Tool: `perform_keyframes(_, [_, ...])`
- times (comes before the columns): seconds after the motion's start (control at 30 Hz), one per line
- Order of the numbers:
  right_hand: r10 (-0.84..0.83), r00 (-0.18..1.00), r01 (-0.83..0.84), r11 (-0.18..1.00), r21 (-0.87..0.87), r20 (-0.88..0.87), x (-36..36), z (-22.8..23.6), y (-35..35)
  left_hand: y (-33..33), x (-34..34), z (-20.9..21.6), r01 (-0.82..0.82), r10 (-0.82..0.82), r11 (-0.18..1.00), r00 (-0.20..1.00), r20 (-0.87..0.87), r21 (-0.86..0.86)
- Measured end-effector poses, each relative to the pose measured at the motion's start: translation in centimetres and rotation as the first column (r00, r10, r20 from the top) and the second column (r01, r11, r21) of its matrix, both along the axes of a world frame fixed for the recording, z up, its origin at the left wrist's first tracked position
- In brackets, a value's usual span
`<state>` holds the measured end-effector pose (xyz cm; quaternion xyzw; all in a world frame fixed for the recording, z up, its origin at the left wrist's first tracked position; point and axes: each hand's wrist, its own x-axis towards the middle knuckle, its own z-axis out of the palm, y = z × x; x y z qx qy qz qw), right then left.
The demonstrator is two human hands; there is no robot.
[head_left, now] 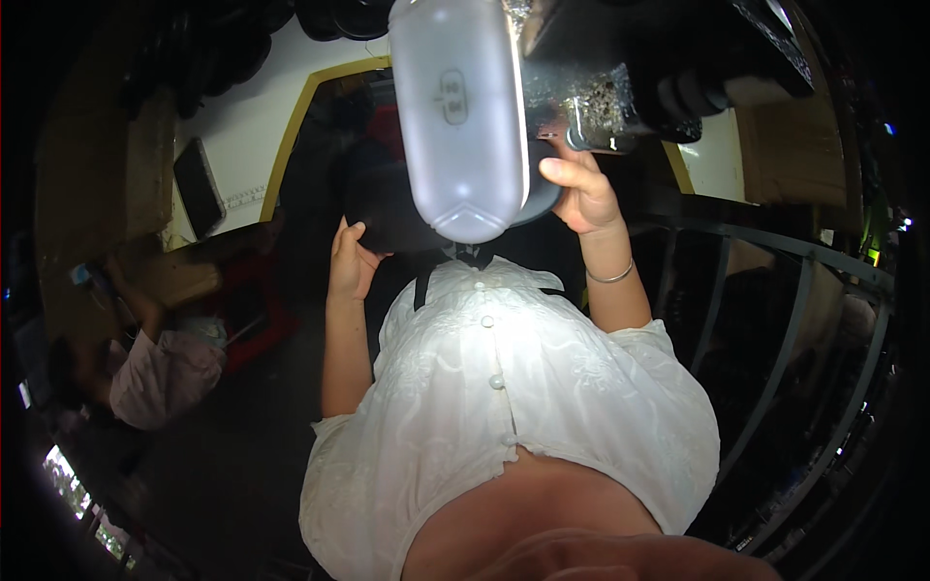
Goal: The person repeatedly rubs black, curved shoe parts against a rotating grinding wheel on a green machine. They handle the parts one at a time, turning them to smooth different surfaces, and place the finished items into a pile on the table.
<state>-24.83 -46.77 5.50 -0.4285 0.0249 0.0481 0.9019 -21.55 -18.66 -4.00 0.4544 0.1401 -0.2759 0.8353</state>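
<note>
Grip: my left hand [351,261] and right hand [584,194] each pinch an edge of the dark piece [397,208].
Dark piece: between my hands, partly behind the pale housing [463,116].
Machine [605,107]: just beyond my right hand.
Tabletop [242,121]: white, bearing a black slab [199,189].

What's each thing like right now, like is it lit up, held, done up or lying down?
Dark piece: held at both sides, partly hidden
Left hand: closed on its left edge
Right hand: closed on its right edge
Pale machine housing: bright along its right side
Flat dark slab: lying on the white tabletop
White shirt: buttoned in front
Bracelet: worn on the right wrist
</note>
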Motion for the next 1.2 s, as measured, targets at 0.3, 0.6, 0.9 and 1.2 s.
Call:
perform_keyframes(0.3, [0.269,0.963,-0.204,0.748,-0.632,0.007,2.2,-4.4,1.3,0.2,3.2,-0.5,-0.439,0.430,0.866,0.898,-0.095,-0.239])
perform_keyframes(0.6, [-0.104,0.942,0.280,0.766,-0.578,0.320,-1.1,-1.9,3.0,-8.8,-1.0,6.6,-0.144,-0.452,0.786,0.529,0.718,0.601])
perform_keyframes(0.9, [-0.633,0.768,0.637,0.771,-0.013,0.099,-3.1,-1.7,0.8,-11.6,2.6,11.8,-0.650,-0.729,0.464,0.105,0.676,0.602])
perform_keyframes(1.2, [-0.207,0.972,0.235,0.894,-0.380,0.116,-1.7,-0.3,1.4,-7.3,2.4,3.9,0.047,-0.135,0.986,0.794,0.593,0.162])
